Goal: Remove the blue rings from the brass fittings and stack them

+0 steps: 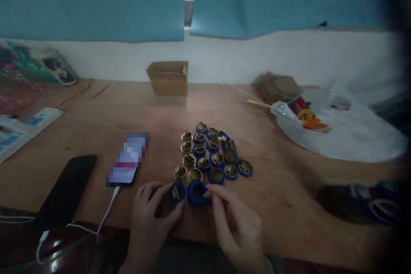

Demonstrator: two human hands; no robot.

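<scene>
My left hand (150, 212) has its thumb and forefinger closed round a small blue-rimmed badge (176, 193), whose gold back shows a bar like a pin. Beside it, my right hand (237, 220) pinches the right edge of a blue ring (192, 199) with a dark opening. Both pieces are close to the table's front edge. Just beyond them lie several more round gold badges (199, 150) in loose rows, backs up, many with blue rims and some at the left in plain gold.
Left of my hands lie a lit phone (128, 158) on a white cable (109, 209) and a black flat device (66, 190). An open cardboard box (170, 79) stands by the wall. To the right are a crumpled carton (279, 87), a white plastic bag (346, 137) and a dark blurred object (346, 203).
</scene>
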